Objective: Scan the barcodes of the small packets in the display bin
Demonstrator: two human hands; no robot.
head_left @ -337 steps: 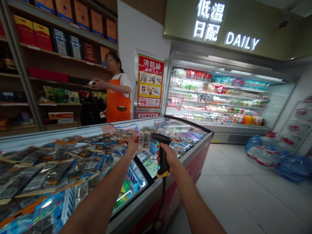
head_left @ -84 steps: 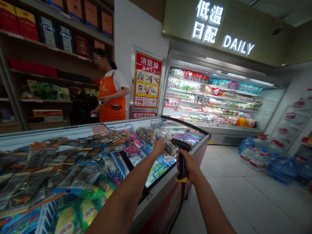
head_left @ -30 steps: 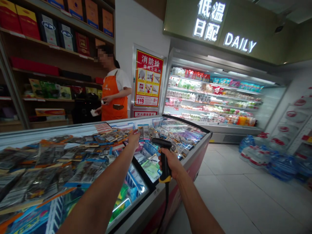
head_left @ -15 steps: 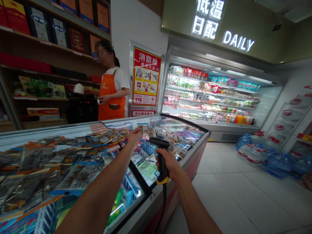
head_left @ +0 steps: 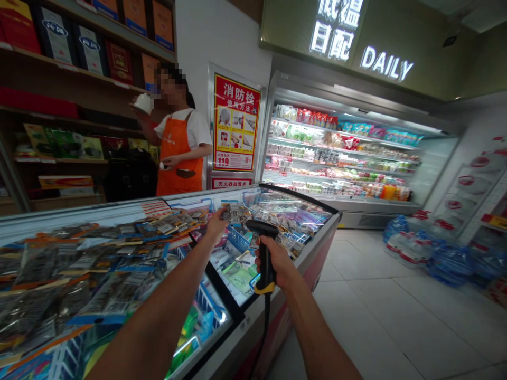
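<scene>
My right hand [head_left: 279, 258] is wrapped round the grip of a black and yellow barcode scanner [head_left: 265, 266], held upright over the front edge of the chest freezer [head_left: 325, 232]. The scanner's head faces away to the left, and a dark cable drops from its base. My left hand [head_left: 216, 224] reaches out over the freezer, its fingers closed on the near side of a small plastic packet [head_left: 234, 212] with a blue top edge. Many similar packets [head_left: 114, 258] lie in an overlapping heap on the freezer's glass top, left of my left arm.
Across the freezer stands a person in an orange apron [head_left: 176, 150], holding a white cup-like item. Behind are shelves of boxes [head_left: 91, 47] and a red notice [head_left: 237, 124]. A lit refrigerated display [head_left: 340, 153] stands at the back; water bottles [head_left: 447, 261] sit on the right floor.
The person in the apron has lifted the white item from lower down to head height. My hands stay nearly in place, with the packet and scanner still held; the view has shifted slightly.
</scene>
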